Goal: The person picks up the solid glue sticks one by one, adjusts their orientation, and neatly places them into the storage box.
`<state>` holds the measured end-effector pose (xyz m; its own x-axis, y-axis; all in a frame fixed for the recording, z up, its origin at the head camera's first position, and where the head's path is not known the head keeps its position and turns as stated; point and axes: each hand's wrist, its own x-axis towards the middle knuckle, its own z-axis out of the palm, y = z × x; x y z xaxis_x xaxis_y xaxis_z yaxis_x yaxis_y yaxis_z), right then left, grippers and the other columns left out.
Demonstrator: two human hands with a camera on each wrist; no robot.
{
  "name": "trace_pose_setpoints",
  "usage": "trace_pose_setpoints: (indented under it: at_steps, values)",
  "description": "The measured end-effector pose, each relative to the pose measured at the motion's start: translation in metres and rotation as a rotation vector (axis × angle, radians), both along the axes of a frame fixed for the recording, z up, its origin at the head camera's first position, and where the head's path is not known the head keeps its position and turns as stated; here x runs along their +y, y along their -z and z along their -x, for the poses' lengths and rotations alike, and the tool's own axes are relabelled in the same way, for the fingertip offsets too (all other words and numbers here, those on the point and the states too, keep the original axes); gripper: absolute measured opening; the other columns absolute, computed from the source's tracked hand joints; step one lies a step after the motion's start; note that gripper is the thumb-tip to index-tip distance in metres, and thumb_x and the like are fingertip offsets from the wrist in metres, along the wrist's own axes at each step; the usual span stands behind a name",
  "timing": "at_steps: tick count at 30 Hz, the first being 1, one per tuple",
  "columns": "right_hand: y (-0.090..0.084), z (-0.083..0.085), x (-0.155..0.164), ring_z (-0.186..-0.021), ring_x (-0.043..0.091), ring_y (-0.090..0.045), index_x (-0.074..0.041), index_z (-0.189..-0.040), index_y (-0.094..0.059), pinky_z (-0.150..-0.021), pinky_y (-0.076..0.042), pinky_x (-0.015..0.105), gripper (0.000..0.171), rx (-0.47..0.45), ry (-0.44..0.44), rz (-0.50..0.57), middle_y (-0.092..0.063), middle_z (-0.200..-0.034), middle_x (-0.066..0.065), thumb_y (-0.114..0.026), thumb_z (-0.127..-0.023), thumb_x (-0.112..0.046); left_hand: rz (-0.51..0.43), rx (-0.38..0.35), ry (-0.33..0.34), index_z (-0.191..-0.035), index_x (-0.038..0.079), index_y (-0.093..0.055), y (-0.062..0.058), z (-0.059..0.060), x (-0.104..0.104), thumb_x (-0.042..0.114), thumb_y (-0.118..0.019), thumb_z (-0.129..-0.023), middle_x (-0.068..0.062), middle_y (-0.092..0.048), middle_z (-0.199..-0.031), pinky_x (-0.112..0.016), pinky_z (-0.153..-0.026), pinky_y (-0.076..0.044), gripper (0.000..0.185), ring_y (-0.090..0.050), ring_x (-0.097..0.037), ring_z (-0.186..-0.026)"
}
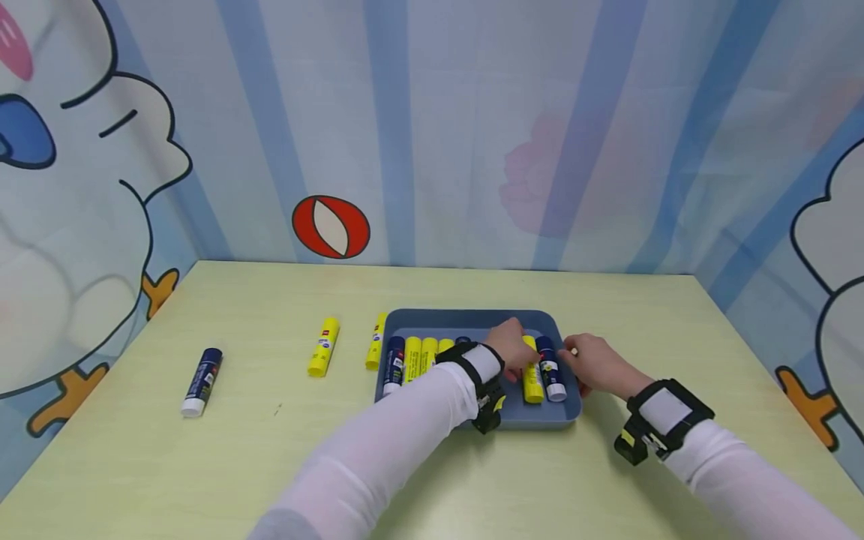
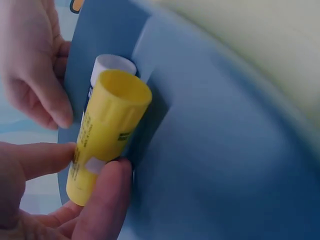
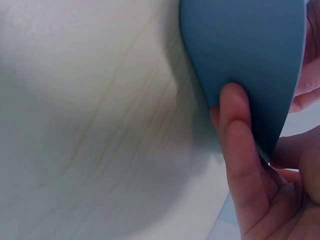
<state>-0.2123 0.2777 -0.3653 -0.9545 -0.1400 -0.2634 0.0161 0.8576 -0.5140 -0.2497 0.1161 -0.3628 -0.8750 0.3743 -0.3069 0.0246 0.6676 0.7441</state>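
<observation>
Over the right end of the blue tray (image 1: 563, 416), the left hand (image 1: 514, 351) pinches a yellow glue stick (image 1: 532, 379) between thumb and fingers (image 2: 102, 200); the left wrist view shows the grip near the stick's lower half, cap end pointing away. Just beside it lies a dark blue stick with a white cap (image 1: 550, 369), touching or nearly touching the yellow one. The right hand (image 1: 597, 365) grips the tray's right rim, thumb (image 3: 240, 145) pressed on the outer wall, fingers curled behind it.

Judgement: the step looks like settling the yellow stick into the row. To do it well, keep it parallel to the blue neighbour, lower it flat rather than on end, and let go only once it rests on the tray floor. The right hand's hold should keep the tray from sliding.

Further left in the tray lie a blue stick (image 1: 394, 365) and more yellow sticks (image 1: 412, 358). On the table (image 1: 270, 465) outside lie two yellow sticks (image 1: 324, 346) and one blue (image 1: 202, 381), well apart.
</observation>
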Motion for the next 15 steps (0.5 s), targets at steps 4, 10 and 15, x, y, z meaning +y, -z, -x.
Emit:
trace_pose_setpoints:
  at_steps: [4, 10, 15]
  values:
    - [0.000, 0.000, 0.001, -0.050, 0.019, -0.063, 0.016, -0.113, -0.051, -0.051, -0.054, 0.032, 0.026, 0.004, -0.012, 0.005, -0.064, -0.088, 0.021, -0.046, -0.102, -0.007, 0.053, 0.033, 0.015, -0.131, -0.001, -0.047, -0.005, -0.007, 0.004, 0.013, -0.067, -0.090, -0.009, -0.060, -0.078, -0.026, -0.044, -0.049, 0.048, -0.050, -0.015, -0.042]
    - [0.003, 0.000, 0.002, -0.048, 0.019, -0.062, 0.015, -0.111, -0.053, -0.050, -0.053, 0.032, 0.024, 0.019, -0.027, 0.004, -0.062, -0.074, 0.012, -0.046, -0.101, -0.006, 0.156, 0.121, 0.001, -0.133, -0.002, -0.045, -0.009, -0.016, 0.010, 0.018, -0.066, -0.092, -0.011, -0.061, -0.084, -0.020, -0.040, -0.041, 0.050, -0.044, -0.011, -0.038]
    - [0.004, 0.000, 0.002, -0.048, 0.019, -0.062, 0.015, -0.112, -0.052, -0.050, -0.053, 0.032, 0.025, 0.010, -0.021, 0.005, -0.062, -0.074, 0.011, -0.046, -0.101, -0.006, 0.174, 0.142, -0.071, -0.137, -0.001, -0.042, -0.012, -0.023, 0.012, 0.023, -0.066, -0.093, -0.014, -0.065, -0.095, -0.024, -0.051, -0.049, 0.054, -0.060, -0.017, -0.058]
